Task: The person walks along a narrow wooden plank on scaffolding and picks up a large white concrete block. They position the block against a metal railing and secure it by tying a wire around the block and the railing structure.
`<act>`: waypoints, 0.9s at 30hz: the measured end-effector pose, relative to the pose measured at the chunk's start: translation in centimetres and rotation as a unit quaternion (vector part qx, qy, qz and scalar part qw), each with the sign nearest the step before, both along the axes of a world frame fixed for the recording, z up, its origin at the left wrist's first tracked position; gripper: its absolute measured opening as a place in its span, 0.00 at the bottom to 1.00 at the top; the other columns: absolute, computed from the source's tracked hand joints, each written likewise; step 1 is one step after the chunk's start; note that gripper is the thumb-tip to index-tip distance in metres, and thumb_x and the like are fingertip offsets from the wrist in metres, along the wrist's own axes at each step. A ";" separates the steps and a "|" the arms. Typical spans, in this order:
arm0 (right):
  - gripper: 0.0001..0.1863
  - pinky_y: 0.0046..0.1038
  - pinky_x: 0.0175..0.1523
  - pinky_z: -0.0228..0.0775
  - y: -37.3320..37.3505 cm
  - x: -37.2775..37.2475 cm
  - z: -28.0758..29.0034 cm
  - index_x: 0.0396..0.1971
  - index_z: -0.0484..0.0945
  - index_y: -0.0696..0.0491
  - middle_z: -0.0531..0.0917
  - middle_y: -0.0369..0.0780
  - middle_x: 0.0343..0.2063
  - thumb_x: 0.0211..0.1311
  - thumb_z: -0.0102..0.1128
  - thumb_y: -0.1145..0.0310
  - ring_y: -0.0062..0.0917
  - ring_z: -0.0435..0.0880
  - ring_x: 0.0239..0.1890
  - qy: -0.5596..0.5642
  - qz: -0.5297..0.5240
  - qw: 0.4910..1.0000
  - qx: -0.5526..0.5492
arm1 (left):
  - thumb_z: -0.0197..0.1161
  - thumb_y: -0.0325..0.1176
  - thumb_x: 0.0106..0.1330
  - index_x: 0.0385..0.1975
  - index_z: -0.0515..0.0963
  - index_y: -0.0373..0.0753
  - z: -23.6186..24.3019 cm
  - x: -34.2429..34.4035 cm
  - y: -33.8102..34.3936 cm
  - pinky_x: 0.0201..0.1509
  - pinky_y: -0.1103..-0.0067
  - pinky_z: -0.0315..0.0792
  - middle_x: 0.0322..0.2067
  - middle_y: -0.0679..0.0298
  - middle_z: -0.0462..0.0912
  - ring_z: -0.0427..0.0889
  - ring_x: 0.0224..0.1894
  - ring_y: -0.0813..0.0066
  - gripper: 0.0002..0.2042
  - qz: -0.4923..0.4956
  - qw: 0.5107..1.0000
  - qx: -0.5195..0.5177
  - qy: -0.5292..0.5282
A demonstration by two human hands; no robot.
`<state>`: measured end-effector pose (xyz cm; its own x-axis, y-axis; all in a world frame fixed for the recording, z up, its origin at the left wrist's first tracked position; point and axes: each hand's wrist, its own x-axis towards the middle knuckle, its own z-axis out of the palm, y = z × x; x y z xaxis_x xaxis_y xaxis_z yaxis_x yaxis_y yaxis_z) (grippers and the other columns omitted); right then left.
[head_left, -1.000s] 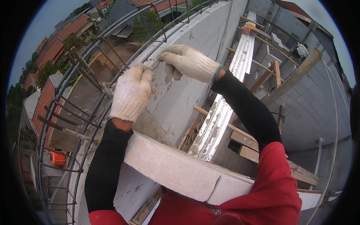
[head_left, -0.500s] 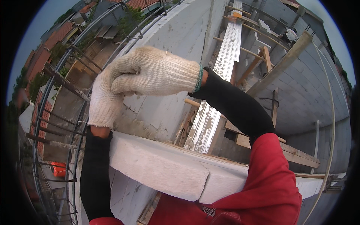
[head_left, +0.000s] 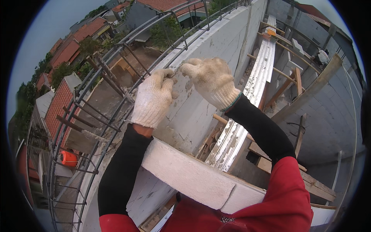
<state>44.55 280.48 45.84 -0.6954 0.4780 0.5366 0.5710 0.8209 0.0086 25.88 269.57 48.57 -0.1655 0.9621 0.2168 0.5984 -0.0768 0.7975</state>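
Observation:
My left hand (head_left: 154, 98), in a white knit glove, is raised over the wall with its fingers curled and pinched together. Close beside it, my right hand (head_left: 213, 81) wears a matching glove with a green-edged cuff, its thumb and fingers also pinched. A thin dark strand seems to show between the two sets of fingertips, too small to name. Below the hands lies a pale lightweight concrete block (head_left: 185, 176), set across in front of my body. Behind them runs the grey block wall (head_left: 224, 42).
A bent steel rebar cage (head_left: 79, 100) curves along the left. To the right, a long white-splattered metal plank (head_left: 247, 100) rests on wooden poles, near a slanted timber (head_left: 309, 87). An orange container (head_left: 68, 158) sits lower left. Another person (head_left: 321, 57) is far off at upper right.
My hands were pressed together, one overlapping the other; now they are apart, with the fingertips close and pinched. The view has shifted, so the surroundings appear farther right.

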 end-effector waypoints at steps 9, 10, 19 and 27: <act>0.25 0.38 0.60 0.87 -1.7 2.1 1.0 0.64 0.86 0.55 0.91 0.48 0.59 0.81 0.61 0.53 0.36 0.95 0.51 0.177 0.037 0.924 -0.338 | 0.58 0.31 0.80 0.69 0.77 0.30 0.3 0.0 -0.6 0.39 0.73 0.86 0.50 0.50 0.92 0.95 0.36 0.68 0.22 0.009 1.000 0.006 -0.012; 0.26 0.38 0.60 0.87 -1.5 2.1 1.4 0.65 0.86 0.55 0.91 0.48 0.58 0.81 0.60 0.52 0.36 0.96 0.51 0.187 0.015 0.918 -0.348 | 0.58 0.31 0.80 0.70 0.77 0.30 0.5 0.1 -0.7 0.38 0.73 0.86 0.50 0.50 0.91 0.95 0.36 0.68 0.22 0.007 1.000 -0.002 -0.004; 0.20 0.31 0.45 0.87 0.9 0.9 0.3 0.63 0.86 0.56 0.94 0.42 0.41 0.85 0.57 0.59 0.30 0.95 0.38 0.180 0.077 0.785 -0.587 | 0.57 0.30 0.78 0.72 0.75 0.29 -0.4 -0.1 -0.4 0.41 0.70 0.87 0.56 0.44 0.90 0.96 0.35 0.63 0.24 -0.002 0.999 0.033 0.030; 0.08 0.32 0.45 0.88 1.1 -0.8 -0.5 0.53 0.87 0.49 0.95 0.41 0.42 0.84 0.62 0.69 0.31 0.96 0.39 0.209 0.061 0.976 -0.001 | 0.55 0.29 0.77 0.67 0.78 0.28 -1.4 -0.8 0.3 0.46 0.65 0.88 0.50 0.41 0.92 0.96 0.32 0.57 0.22 -0.011 0.989 0.068 0.132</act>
